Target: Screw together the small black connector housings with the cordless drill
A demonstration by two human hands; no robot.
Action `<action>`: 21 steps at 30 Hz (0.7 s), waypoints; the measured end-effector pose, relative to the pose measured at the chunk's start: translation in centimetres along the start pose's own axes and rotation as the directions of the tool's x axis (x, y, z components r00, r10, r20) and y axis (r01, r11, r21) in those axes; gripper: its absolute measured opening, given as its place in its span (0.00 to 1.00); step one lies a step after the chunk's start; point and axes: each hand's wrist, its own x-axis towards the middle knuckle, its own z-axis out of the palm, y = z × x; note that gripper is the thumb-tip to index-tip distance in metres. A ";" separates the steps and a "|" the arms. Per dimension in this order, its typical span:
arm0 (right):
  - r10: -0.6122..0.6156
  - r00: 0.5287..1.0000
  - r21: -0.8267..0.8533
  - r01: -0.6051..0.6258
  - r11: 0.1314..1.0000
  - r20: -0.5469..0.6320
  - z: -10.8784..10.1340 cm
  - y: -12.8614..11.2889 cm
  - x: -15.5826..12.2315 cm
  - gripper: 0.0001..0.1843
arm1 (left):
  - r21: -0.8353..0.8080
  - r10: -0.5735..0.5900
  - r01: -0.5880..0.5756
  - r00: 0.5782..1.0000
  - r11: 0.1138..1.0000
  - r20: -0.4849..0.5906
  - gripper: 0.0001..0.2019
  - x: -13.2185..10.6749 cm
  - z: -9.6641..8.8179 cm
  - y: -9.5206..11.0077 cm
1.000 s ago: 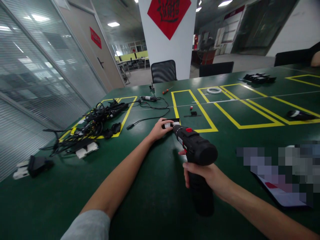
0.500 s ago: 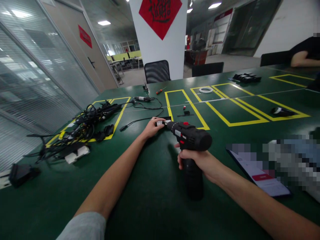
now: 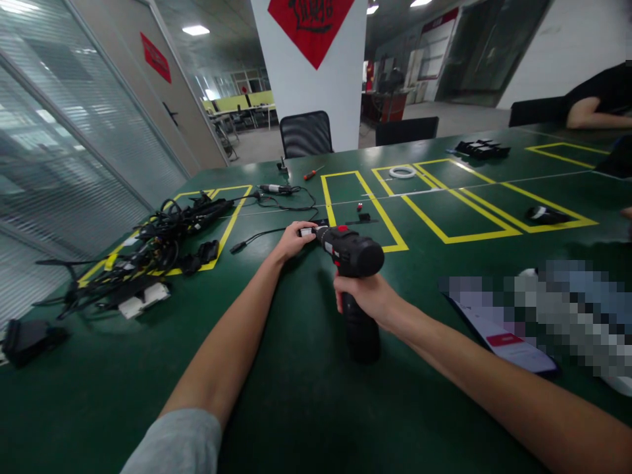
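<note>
My right hand [image 3: 363,296] is wrapped round the grip of a black cordless drill [image 3: 353,253] with red details. The drill points forward and left, its chuck close to a small black-and-white block [image 3: 307,231] on the green table. My left hand [image 3: 292,242] grips that block from the left side, fingers curled over it. The drill body and my fingers hide part of the block, and whether the bit touches it I cannot tell. Just beyond the drill lie a small black piece [image 3: 364,216] and a tiny red item [image 3: 359,207].
A tangle of black cables [image 3: 172,230] lies at the left. An orange screwdriver [image 3: 311,174] and a white ring [image 3: 402,172] are farther back. Yellow tape [image 3: 395,230] marks rectangles on the table. At the right are a clipboard-like sheet [image 3: 503,336] and a person's arm [image 3: 592,113].
My right hand and the drill have moved left and slightly forward, nearer the block. My left hand stays on the block. The whole view has shifted slightly.
</note>
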 end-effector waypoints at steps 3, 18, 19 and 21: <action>0.025 1.000 0.061 -0.025 0.998 0.006 -0.5 0.0 -0.1 0.02 | -0.038 -0.012 0.012 1.000 0.999 0.011 0.20 -0.1 -0.2 0.2; 0.075 0.997 0.001 -0.075 0.997 0.032 -2.3 -0.4 -1.0 0.05 | -0.093 0.018 -0.015 0.999 0.996 0.031 0.17 -0.5 -0.3 1.1; 0.085 0.996 0.005 -0.085 0.996 0.039 -2.2 -0.5 -1.2 0.06 | -0.098 0.015 -0.011 0.999 0.995 0.036 0.17 -0.5 -0.3 1.2; 0.085 0.995 -0.003 -0.085 0.996 0.061 -2.1 -0.6 -1.3 0.07 | -0.107 0.013 -0.008 0.999 0.994 0.044 0.16 -0.5 -0.3 1.3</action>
